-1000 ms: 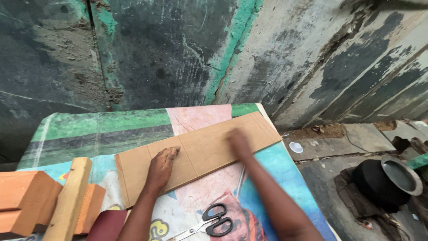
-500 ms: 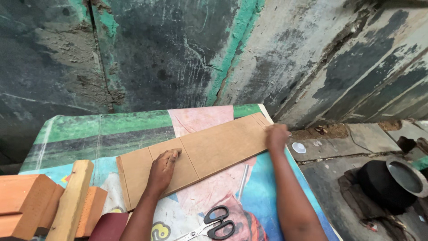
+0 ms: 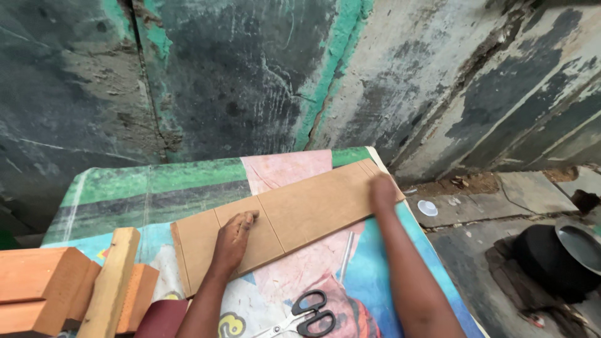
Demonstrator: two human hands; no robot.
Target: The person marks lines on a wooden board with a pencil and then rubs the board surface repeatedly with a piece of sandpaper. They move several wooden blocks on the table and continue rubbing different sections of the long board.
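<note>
Flat brown scored cardboard strip [image 3: 285,219] pinned to printed table cover [image 3: 150,188] — left hand [image 3: 233,238] spread flat mid-strip, right hand [image 3: 382,191] pressing far end, neither clamped; black-handled scissors [image 3: 300,316] nearby.

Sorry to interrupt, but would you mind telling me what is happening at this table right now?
A person is pressing a long strip of brown cardboard flat on a table covered with a colourful printed sheet. The left hand lies palm-down on the strip's near-left part; the right hand rests on its far right end. Black-handled scissors and a thin metal rod lie untouched in front of the cardboard, and wooden blocks sit at the left edge.
</note>
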